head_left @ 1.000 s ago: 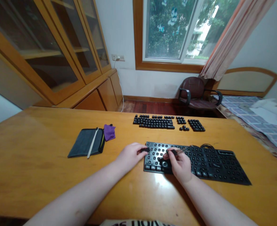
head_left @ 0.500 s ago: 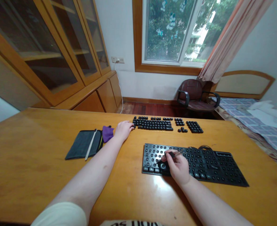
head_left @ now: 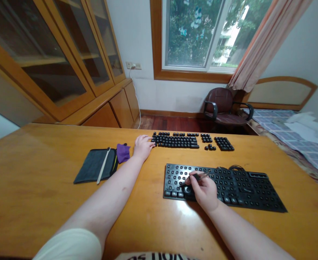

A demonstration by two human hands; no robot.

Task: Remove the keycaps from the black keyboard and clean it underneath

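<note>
A black keyboard base [head_left: 242, 187] with its keycaps removed lies on the wooden table [head_left: 39, 202] in front of me. My right hand [head_left: 203, 189] rests on its left part, fingers closed on a thin keycap puller tool [head_left: 199, 177]. Farther back, the removed black keycaps [head_left: 176, 140] lie laid out in keyboard order. My left hand [head_left: 142, 146] is stretched out to the left end of those keycaps, fingers curled and touching the end of the row; I cannot make out whether it holds a keycap.
A dark grey pouch [head_left: 95, 165] with a pale stick on it and a purple cloth [head_left: 123, 152] lie left of my left hand. Beyond the table stand a glass-door cabinet [head_left: 66, 65], a brown chair [head_left: 222, 104] and a bed [head_left: 305, 137].
My left hand went from the keyboard base's left edge, where it pinched a keycap, out to the left end of the laid-out keycaps. My right hand stayed on the keyboard with the tool.
</note>
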